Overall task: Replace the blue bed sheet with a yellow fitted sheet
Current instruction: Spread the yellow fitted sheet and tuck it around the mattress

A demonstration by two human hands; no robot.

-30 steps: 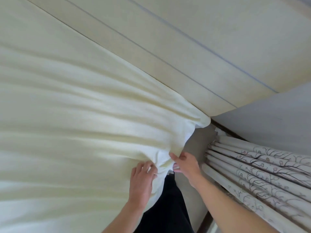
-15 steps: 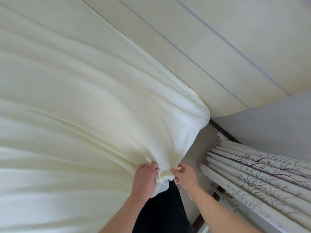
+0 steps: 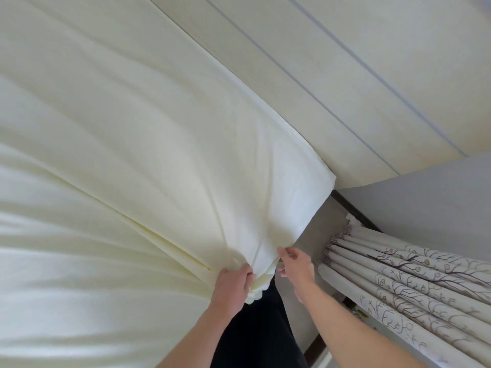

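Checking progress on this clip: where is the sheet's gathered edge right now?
In the head view it sits low and centre, the gathered edge gripped between the left hand and right hand, left of the curtain.

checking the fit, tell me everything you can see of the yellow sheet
The yellow sheet is pale, soft-looking cloth spread across the bed, drawn into long folds that converge at its near edge. One corner is pulled over the mattress beside the wall. The left hand grips the bunched hem; the right hand pinches the edge beside it.
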